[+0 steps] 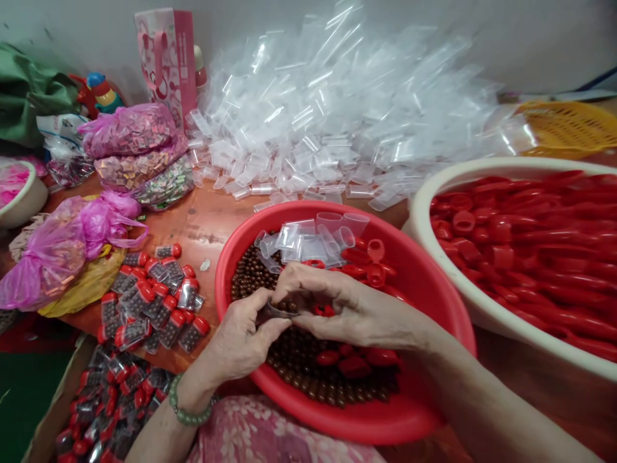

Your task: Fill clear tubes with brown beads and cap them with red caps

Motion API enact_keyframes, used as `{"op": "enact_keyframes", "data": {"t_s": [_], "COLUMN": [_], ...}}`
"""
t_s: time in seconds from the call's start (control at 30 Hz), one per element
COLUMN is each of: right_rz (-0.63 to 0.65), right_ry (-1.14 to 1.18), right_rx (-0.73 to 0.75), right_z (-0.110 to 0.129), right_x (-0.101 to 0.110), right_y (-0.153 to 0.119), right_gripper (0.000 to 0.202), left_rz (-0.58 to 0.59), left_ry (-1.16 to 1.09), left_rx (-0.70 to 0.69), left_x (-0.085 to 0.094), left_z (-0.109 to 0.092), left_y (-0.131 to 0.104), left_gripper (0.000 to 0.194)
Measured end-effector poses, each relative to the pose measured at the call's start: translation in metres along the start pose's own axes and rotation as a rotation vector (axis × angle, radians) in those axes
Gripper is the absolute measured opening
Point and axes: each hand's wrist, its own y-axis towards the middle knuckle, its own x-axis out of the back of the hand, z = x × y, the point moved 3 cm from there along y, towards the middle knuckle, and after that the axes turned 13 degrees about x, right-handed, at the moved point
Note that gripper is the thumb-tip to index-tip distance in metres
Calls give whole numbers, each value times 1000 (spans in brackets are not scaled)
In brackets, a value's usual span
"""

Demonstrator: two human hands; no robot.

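Over the red basin (226,257), my left hand (245,331) pinches a clear plastic sleeve (277,311) between thumb and fingers. My right hand (337,305) is curled at the sleeve's other side, its fingers closed on the same piece; anything else inside its palm is hidden. Brown beads (308,373) fill the basin's left and lower part. Clear sleeves (308,244) lie at its back, and red caps (354,366) rest among the beads and behind my right hand.
A white tub (419,206) of red parts stands at right. Clear sleeves (337,116) are heaped behind. Finished red-capped packs (164,296) lie left, with more in a box (58,411) below. Pink bags (130,132) and a yellow basket (569,125) sit farther back.
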Motion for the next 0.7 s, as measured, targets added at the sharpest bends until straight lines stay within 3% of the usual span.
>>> {"op": "enact_keyframes", "data": {"t_s": [0.33,0.43,0.57,0.63,0.7], "right_rz": [28,-15,-105,-99,-94], "right_ry": [-137,-99,-34,-48,-139], "right_rx": [-16,-88,-196,-192,-147], "right_z": [-2,-6,-10,-10,-9], "right_x": [-1,-1,-1,0,3], "right_y": [1,-1,-8,-13,-21], "right_gripper": [9,12,19,13,11], "left_rz": [42,45,-33,-79,-53], "left_ry": [72,-1,-158,-278,-404], "left_rx": [-37,-20,20,5,-62], "left_x": [3,3,6,7,8], "left_z": [-7,-7,-5,-3,-4], "left_y": [0,2,5,5,2], "left_gripper": [12,15,14,13,14]}}
